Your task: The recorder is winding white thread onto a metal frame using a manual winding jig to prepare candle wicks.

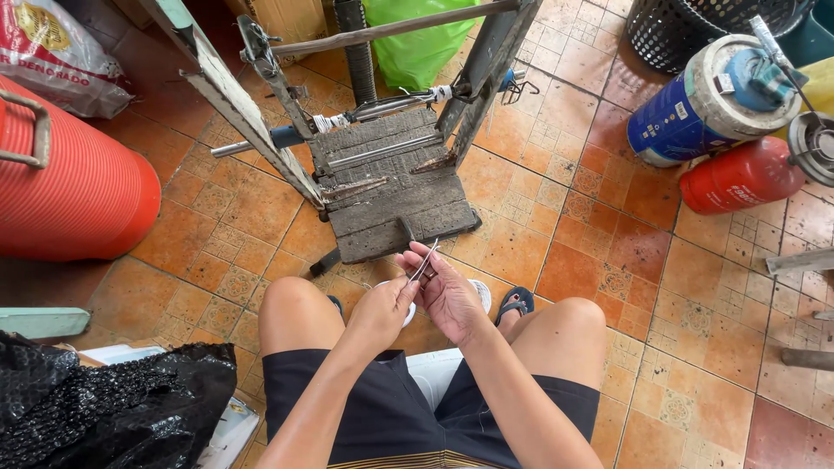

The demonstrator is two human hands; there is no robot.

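Your left hand (385, 311) and right hand (447, 295) meet between your knees, both curled shut around a thin metal wire piece (425, 260) whose ends poke up past your fingertips. It sits just near of the weathered wooden frame (391, 187) on the tiled floor. A red barrel (78, 187) stands far left; red (738, 178) and blue gas cylinders (704, 108) lie far right
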